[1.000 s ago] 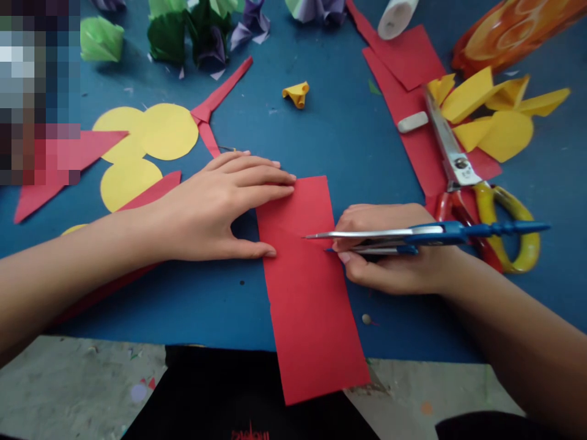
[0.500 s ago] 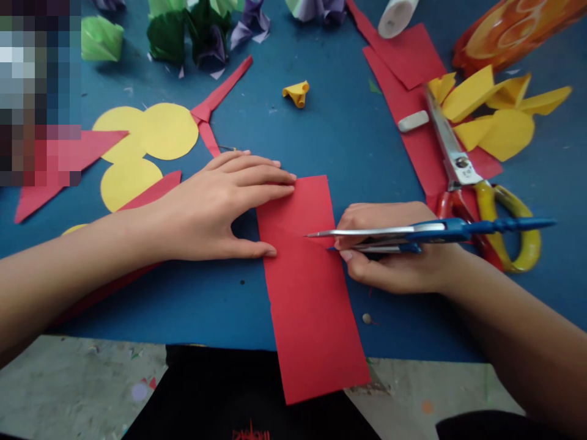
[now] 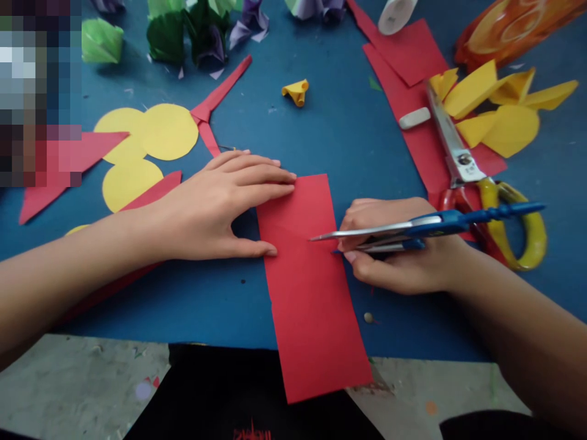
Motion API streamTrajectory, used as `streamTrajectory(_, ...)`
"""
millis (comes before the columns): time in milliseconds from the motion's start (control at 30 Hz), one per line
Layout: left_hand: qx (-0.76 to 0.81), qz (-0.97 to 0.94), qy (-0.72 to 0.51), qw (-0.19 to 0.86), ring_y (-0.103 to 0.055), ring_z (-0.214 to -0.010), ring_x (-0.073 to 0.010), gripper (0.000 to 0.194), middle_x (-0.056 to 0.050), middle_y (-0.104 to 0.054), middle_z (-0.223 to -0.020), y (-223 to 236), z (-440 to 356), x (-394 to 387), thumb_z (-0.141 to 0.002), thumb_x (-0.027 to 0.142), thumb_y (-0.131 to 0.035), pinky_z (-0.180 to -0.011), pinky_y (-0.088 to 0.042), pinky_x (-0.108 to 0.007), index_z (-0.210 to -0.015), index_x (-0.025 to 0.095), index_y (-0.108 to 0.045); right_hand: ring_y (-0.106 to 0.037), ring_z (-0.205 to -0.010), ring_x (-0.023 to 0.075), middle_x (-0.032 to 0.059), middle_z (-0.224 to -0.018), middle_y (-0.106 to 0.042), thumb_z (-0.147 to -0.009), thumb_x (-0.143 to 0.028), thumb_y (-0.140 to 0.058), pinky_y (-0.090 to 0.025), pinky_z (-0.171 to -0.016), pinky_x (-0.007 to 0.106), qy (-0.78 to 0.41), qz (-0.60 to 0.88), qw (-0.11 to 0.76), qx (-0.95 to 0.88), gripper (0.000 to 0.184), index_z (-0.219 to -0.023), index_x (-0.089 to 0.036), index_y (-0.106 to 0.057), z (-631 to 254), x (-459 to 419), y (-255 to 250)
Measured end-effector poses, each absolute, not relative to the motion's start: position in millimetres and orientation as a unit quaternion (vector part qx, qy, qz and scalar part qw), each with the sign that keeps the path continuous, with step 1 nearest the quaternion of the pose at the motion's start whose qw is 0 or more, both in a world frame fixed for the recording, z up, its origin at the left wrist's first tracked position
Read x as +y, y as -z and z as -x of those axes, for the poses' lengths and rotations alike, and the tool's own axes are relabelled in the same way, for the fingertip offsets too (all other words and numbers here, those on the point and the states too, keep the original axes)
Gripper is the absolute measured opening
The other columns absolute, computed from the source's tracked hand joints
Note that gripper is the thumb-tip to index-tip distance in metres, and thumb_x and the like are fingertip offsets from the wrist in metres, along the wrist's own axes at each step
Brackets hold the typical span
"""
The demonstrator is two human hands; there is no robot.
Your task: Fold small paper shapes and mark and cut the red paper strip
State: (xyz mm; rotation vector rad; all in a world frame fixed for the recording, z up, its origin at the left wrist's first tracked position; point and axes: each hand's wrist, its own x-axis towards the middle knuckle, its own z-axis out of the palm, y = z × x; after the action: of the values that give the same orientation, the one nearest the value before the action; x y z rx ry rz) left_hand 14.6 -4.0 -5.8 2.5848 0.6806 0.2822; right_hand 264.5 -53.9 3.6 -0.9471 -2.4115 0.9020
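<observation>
A red paper strip [image 3: 316, 305] lies on the blue table, its near end jutting past the front edge. My left hand [image 3: 229, 205] rests flat with fingers spread, the fingertips and thumb touching the strip's left edge. On the right, my right hand [image 3: 389, 250] pinches a blue and silver drawing compass [image 3: 435, 223] near the tip of its lower leg. The compass lies nearly sideways, its handle pointing right. Its needle tip is over the strip; whether it touches the paper I cannot tell.
Scissors [image 3: 463, 165], an eraser [image 3: 415, 118], yellow paper pieces [image 3: 513, 131] and red paper [image 3: 408, 104] lie right. Yellow circles [image 3: 170, 131] and a red folded strip [image 3: 224, 88] are left. Crumpled green paper [image 3: 165, 36] and an orange packet [image 3: 509, 30] sit farther back.
My right hand has shifted slightly right, drawing the needle tip a little right across the strip. The compass handle has tilted a bit upward in view. My left hand has stayed put.
</observation>
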Motion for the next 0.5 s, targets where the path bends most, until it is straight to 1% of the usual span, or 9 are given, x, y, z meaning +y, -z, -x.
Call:
streamTrajectory(167, 0.25, -0.937, -0.097, 0.225, -0.039, -0.128, -0.0302, 0.064, -0.009, -0.049, -0.134, 5, -15, -4, -0.076, 0.058, -0.054, -0.108, -0.025, -0.049, -0.127, 0.02, -0.05, -0.045, -0.051, 0.0101, -0.0028, -0.056, -0.051, -0.073, -0.012, -0.052, -0.038, -0.053, 0.026, -0.338, 0.321, 0.202, -0.862, 0.012, -0.064, -0.02, -0.049, -265, -53, -4)
streamTrajectory(267, 0.247, -0.937, -0.1, 0.225, -0.04, -0.127, -0.0299, 0.064, -0.009, -0.049, -0.134, 5, -15, -4, -0.076, 0.058, -0.055, -0.108, -0.025, -0.048, -0.127, 0.02, -0.05, -0.045, -0.05, 0.01, -0.0034, -0.054, -0.049, -0.072, -0.012, -0.053, -0.039, -0.053, 0.026, -0.348, 0.323, 0.21, -0.854, 0.013, -0.063, -0.02, -0.048, -265, -52, -2)
streamTrajectory(400, 0.247, -0.937, -0.102, 0.228, -0.04, -0.127, -0.0301, 0.064, -0.009, -0.049, -0.134, 5, -15, -4, -0.076, 0.058, -0.055, -0.108, -0.025, -0.049, -0.127, 0.02, -0.05, -0.05, -0.05, 0.01, -0.0023, -0.058, -0.052, -0.072, -0.011, -0.053, -0.04, -0.046, 0.023, -0.382, 0.366, 0.246, -0.812, 0.011, -0.067, -0.02, -0.051, -267, -55, -11)
streamTrajectory(500, 0.249, -0.935, -0.1, 0.232, -0.039, -0.127, -0.0311, 0.064, -0.009, -0.049, -0.134, 5, -14, -4, -0.075, 0.058, -0.055, -0.108, -0.024, -0.051, -0.127, 0.021, -0.05, -0.05, -0.049, 0.0093, -0.0017, -0.062, -0.054, -0.071, -0.009, -0.054, -0.04, -0.042, 0.021, -0.361, 0.402, 0.268, -0.798, 0.012, -0.071, -0.021, -0.052, -267, -61, -24)
